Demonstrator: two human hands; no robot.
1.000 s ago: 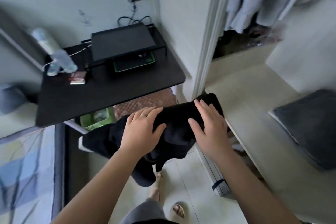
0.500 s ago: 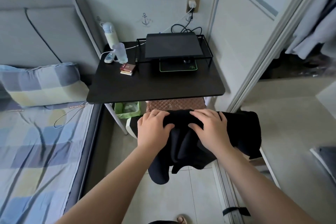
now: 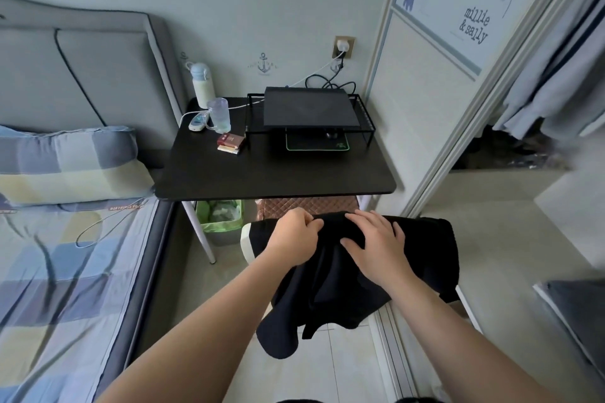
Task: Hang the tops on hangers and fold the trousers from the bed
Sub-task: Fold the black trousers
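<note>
Fingers of the left hand (image 3: 296,235) curl over the top edge of the black garment (image 3: 330,291), gripping a bunched fold. Just beside it, the right hand (image 3: 376,247) lies flat on the cloth, fingers spread and straight. The garment hangs below both hands, its loose ends dangling above the tiled floor (image 3: 340,366), and a wide part spreads out past the right hand. Behind it stands the black desk (image 3: 278,177), with a green bin (image 3: 222,217) underneath. The bed (image 3: 65,288) lies well apart on the left, and clothes hang in the wardrobe (image 3: 556,82) on the right.
</note>
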